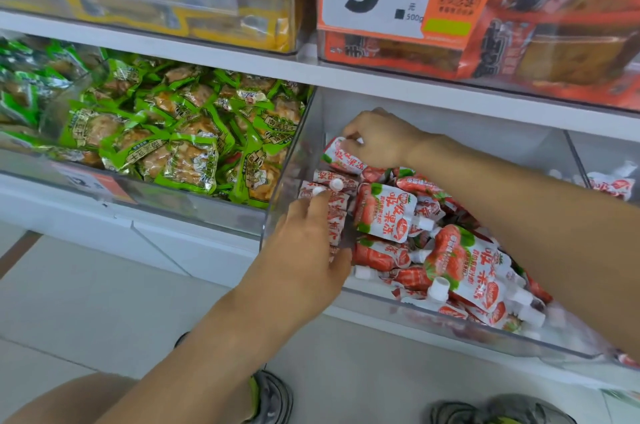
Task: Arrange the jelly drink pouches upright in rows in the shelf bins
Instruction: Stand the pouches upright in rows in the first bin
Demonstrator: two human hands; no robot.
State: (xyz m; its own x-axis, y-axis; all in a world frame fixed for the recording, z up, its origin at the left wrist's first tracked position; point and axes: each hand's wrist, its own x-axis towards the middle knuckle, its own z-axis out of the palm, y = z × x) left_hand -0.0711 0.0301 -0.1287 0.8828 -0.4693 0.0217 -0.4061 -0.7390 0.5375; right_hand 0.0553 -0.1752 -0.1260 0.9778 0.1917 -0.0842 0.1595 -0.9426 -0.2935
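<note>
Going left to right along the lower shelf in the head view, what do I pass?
Bin of green snack packets → left hand on the upright row of pouches → right hand gripping a pouch → loose pile of strawberry pouches → neighbouring bin's pouches.

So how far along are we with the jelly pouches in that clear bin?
Early. A short row of pouches stands along the bin's left wall, steadied by the left hand. The right hand holds another pouch behind it. The loose pile remains.
</note>
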